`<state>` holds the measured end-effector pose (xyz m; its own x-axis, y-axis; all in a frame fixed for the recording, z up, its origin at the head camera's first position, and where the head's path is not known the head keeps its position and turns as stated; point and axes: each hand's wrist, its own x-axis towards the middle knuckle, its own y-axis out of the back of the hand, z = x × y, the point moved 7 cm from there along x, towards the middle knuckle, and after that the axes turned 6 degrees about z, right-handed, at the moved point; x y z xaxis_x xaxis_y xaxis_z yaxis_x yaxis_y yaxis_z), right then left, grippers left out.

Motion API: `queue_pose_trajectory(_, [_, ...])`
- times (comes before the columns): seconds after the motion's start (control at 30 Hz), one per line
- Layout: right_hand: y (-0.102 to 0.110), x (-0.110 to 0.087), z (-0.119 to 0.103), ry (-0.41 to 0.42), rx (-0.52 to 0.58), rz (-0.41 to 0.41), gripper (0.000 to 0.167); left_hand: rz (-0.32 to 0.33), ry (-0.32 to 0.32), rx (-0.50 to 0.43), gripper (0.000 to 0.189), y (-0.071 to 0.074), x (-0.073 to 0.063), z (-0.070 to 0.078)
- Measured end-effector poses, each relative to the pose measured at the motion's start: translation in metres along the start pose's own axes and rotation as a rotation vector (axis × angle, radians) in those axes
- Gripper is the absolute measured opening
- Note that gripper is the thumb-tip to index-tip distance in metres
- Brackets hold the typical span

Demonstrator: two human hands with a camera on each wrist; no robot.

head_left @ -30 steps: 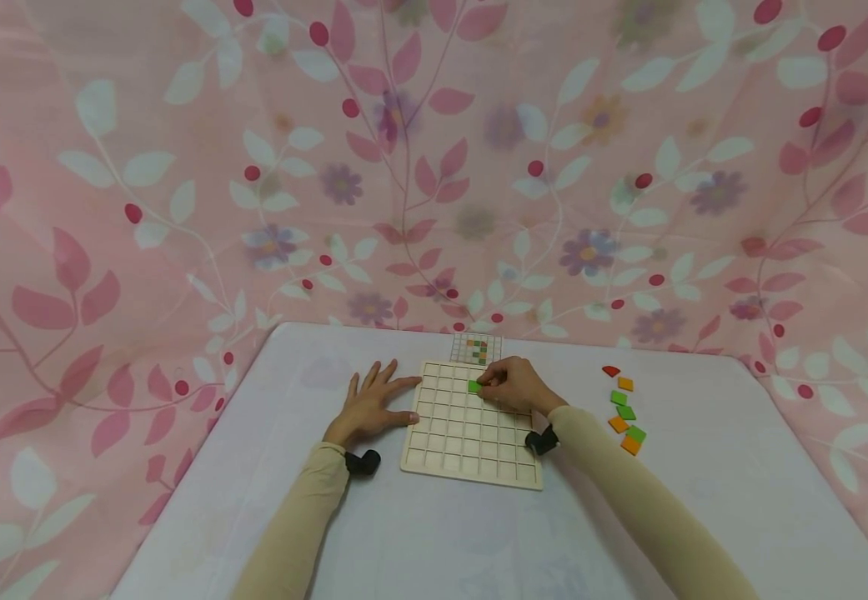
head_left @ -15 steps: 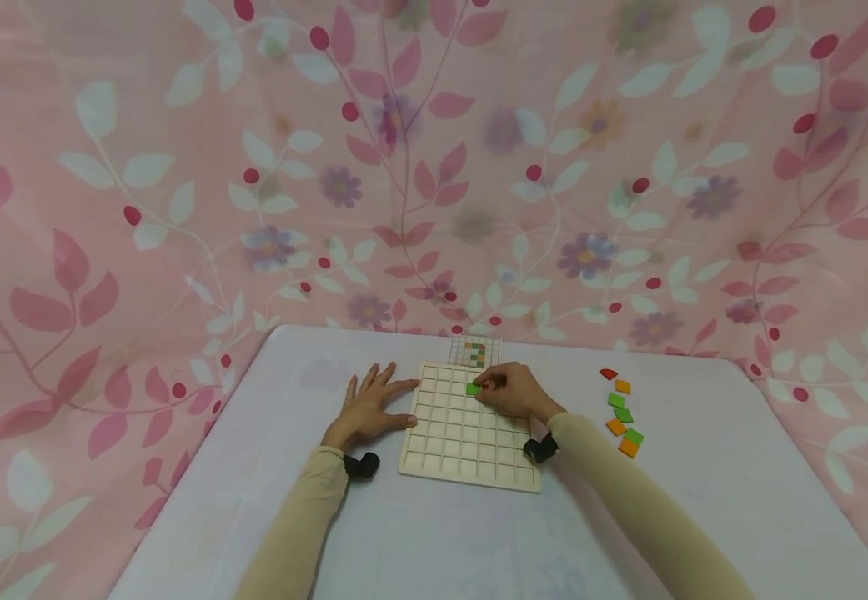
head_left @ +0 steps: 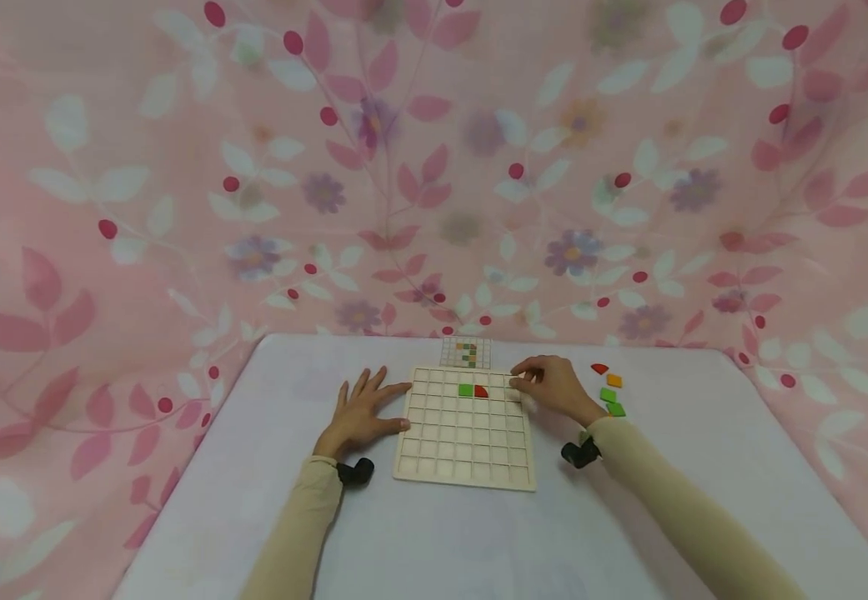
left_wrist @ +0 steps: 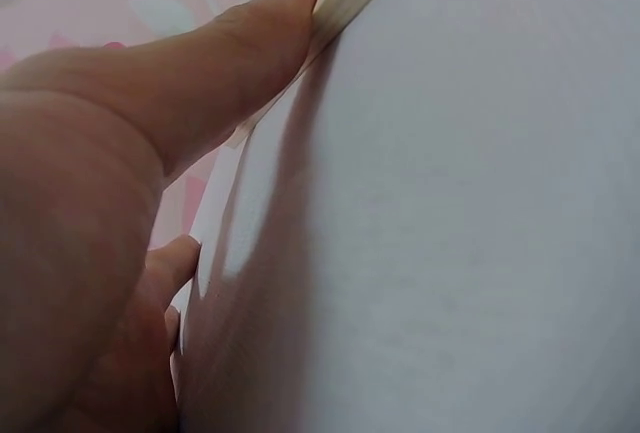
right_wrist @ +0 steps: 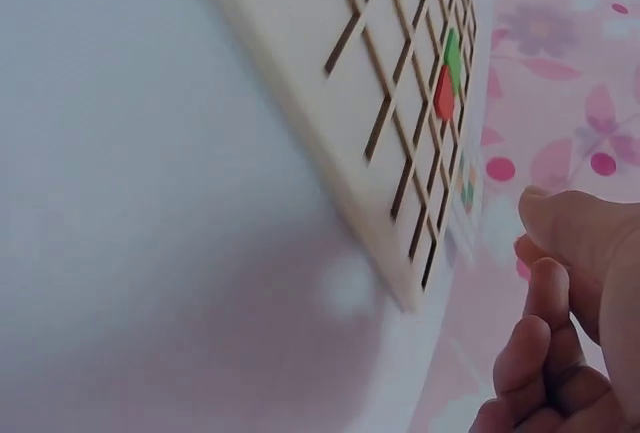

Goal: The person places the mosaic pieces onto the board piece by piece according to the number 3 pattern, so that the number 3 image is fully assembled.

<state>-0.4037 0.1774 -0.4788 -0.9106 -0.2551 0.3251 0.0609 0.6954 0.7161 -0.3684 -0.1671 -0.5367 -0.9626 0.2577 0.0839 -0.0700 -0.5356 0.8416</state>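
Green tile point(head_left: 466, 390), red tile point(head_left: 481, 392) on board point(head_left: 465, 429)

Red tile point(head_left: 481, 391) on gridded board point(head_left: 464, 432)

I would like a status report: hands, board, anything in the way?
Left hand touching board at left edge. Right hand near its far right corner, nothing visibly held. Green tile, red piece side by side on board. Nothing covering them.
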Motion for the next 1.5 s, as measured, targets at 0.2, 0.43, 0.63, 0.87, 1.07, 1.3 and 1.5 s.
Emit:
queue_pose_trajectory(0.2, [0.021, -0.013, 0.008, -0.002, -0.095, -0.081, 0.021, -0.006, -0.003, -0.005, 0.075, 0.004, -0.001, -0.003])
queue_pose_trajectory(0.43, [0.051, -0.031, 0.027, -0.012, -0.192, -0.185, 0.030, 0.008, -0.011, -0.018, 0.075, 0.005, 0.000, -0.004])
queue_pose_trajectory(0.63, [0.077, -0.045, 0.042, -0.064, -0.237, -0.246, 0.031, 0.015, -0.001, -0.021, 0.075, 0.008, -0.002, -0.003])
queue_pose_trajectory(0.87, [0.091, -0.062, 0.050, -0.093, -0.263, -0.290, 0.029, 0.025, -0.002, -0.024, 0.075, 0.010, -0.004, -0.005])
queue_pose_trajectory(1.07, [0.092, -0.072, 0.061, -0.113, -0.253, -0.305, 0.022, 0.027, -0.016, -0.039, 0.076, 0.006, -0.003, -0.007])
queue_pose_trajectory(1.3, [0.089, -0.081, 0.075, -0.101, -0.255, -0.285, 0.018, 0.033, -0.034, -0.056, 0.076, 0.002, -0.002, -0.005])
queue_pose_trajectory(1.5, [0.088, -0.084, 0.082, -0.120, -0.234, -0.267, 0.020, 0.005, -0.017, -0.052, 0.075, 0.002, -0.001, 0.000])
